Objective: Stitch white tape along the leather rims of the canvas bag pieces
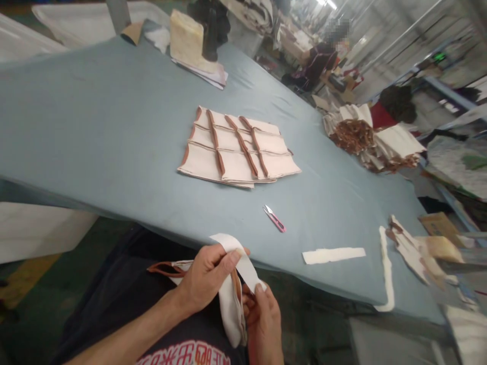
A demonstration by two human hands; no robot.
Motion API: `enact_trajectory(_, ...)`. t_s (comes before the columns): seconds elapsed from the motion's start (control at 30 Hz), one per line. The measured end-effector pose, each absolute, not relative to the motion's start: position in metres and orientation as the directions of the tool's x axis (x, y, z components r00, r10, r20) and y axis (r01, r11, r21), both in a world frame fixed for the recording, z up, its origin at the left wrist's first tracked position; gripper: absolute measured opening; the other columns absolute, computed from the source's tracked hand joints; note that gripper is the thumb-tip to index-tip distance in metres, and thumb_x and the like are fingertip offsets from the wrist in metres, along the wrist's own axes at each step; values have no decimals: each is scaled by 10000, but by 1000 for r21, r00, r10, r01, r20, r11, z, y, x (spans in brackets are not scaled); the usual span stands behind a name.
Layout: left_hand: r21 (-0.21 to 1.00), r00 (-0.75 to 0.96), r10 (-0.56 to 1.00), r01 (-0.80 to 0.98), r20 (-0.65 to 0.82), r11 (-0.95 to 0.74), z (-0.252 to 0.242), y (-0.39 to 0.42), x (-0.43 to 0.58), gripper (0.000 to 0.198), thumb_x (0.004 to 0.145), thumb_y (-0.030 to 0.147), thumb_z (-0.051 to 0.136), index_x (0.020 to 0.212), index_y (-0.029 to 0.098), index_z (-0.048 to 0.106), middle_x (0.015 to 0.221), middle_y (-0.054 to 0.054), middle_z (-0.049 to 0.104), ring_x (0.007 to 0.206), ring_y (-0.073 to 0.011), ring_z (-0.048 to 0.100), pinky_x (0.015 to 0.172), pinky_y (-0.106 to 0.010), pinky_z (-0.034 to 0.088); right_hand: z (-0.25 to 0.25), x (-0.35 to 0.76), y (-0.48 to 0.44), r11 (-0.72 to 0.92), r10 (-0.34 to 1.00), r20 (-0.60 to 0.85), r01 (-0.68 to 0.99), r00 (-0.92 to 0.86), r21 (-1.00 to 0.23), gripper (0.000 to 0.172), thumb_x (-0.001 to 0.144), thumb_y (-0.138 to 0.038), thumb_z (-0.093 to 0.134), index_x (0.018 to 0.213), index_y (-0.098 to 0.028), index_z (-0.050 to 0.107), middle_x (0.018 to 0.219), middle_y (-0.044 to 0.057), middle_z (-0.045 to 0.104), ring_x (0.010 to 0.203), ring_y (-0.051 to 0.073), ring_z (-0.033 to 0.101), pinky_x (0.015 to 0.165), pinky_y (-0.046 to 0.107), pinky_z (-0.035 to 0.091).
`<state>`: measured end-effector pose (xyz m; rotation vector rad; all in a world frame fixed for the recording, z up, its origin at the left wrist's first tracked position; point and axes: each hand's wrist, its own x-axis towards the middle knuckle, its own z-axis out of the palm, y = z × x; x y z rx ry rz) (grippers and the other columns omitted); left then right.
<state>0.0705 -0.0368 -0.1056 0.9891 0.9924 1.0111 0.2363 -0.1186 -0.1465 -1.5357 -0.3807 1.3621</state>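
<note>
My left hand (207, 276) is closed on a cream fabric piece with brown trim (232, 309), thumb pressing a white strip (238, 253) folded over its top. My right hand (264, 317) grips the same piece from below, fingers curled round its lower edge. Both hands are held over my lap, just in front of the near edge of the grey-blue table (114, 126). A pair of pink thread snips (274, 218) lies on the table a little beyond my hands.
A fanned stack of cream pieces with brown trim (238, 149) lies mid-table. Loose white strips (334, 255) and scraps (409, 248) sit at right. More fabric piles (371, 137) lie beyond the far right edge. A person (321, 61) sits far back.
</note>
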Motion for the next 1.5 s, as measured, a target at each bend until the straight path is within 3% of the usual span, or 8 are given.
enact_trajectory(0.1, 995, 232, 970, -55, -68, 83, -103, -40, 68, 446, 1000, 424, 514, 986, 105, 826, 595, 12, 593, 517, -106, 454, 499, -213, 352, -139, 252, -121, -518, 778, -493, -47, 388, -854, 446, 794, -682, 766, 857, -242, 726, 766, 39, 737, 614, 193, 646, 547, 297, 514)
enact_trajectory(0.2, 998, 363, 931, 49, 18, -39, -97, -45, 68, 419, 1014, 370, 496, 1033, 127, 836, 593, 0, 635, 533, -129, 544, 535, -225, 400, -109, 272, -115, -445, 810, -191, 369, 554, -816, 399, 767, -659, 766, 910, -287, 772, 935, 86, 782, 887, 304, 704, 808, 424, 550)
enact_trajectory(0.3, 986, 455, 887, 95, 79, -137, -90, -49, 71, 387, 1033, 326, 486, 1111, 150, 821, 671, -25, 718, 629, -164, 664, 646, -245, 496, -71, 275, -104, -247, 909, -16, 507, 416, -826, 313, 876, -570, 660, 1034, -335, 795, 1113, 91, 774, 1102, 342, 673, 971, 487, 506)
enact_trajectory(0.5, 924, 481, 835, 115, 269, -364, -93, -56, 78, 349, 1032, 237, 487, 815, 166, 751, 679, -35, 712, 616, -156, 658, 634, -244, 504, -43, 235, -74, 24, 1000, 19, 404, -16, -914, 99, 930, -313, 655, 951, -253, 731, 1025, 53, 752, 992, 242, 683, 911, 375, 521)
enact_trajectory(0.77, 937, 435, 873, 153, 223, -315, -98, -67, 72, 313, 994, 182, 520, 725, 170, 679, 672, -36, 706, 606, -146, 641, 596, -238, 450, -54, 211, -73, -87, 995, -97, 209, -38, -974, 194, 995, -344, 620, 914, -198, 717, 844, 18, 730, 764, 160, 652, 724, 268, 502)
enact_trajectory(1.0, 973, 292, 932, -21, -216, 232, -97, -94, 50, 206, 1001, 429, 546, 1036, 226, 535, 714, 39, 598, 561, -131, 532, 539, -223, 423, -97, 205, -64, -217, 960, -243, -177, 141, -960, 398, 968, -564, 618, 833, -191, 632, 720, -5, 656, 603, 111, 564, 575, 222, 460)
enact_trajectory(1.3, 787, 86, 783, 62, -616, 613, -88, -123, 23, 309, 823, 383, 723, 933, 220, 485, 718, 57, 587, 617, -115, 522, 571, -199, 400, -150, 184, -101, -366, 930, -363, -171, -51, -915, 404, 946, -562, 632, 781, -201, 558, 574, -64, 516, 449, 74, 361, 432, 200, 288)
enact_trajectory(1.5, 765, 78, 780, 280, -621, 580, -81, -120, 15, 361, 849, 516, 653, 781, 162, 628, 687, 12, 596, 634, -138, 507, 593, -237, 398, -153, 187, -100, -336, 942, -332, -107, -50, -936, 336, 958, -462, 626, 762, -192, 596, 630, -45, 532, 568, 102, 435, 544, 224, 347)
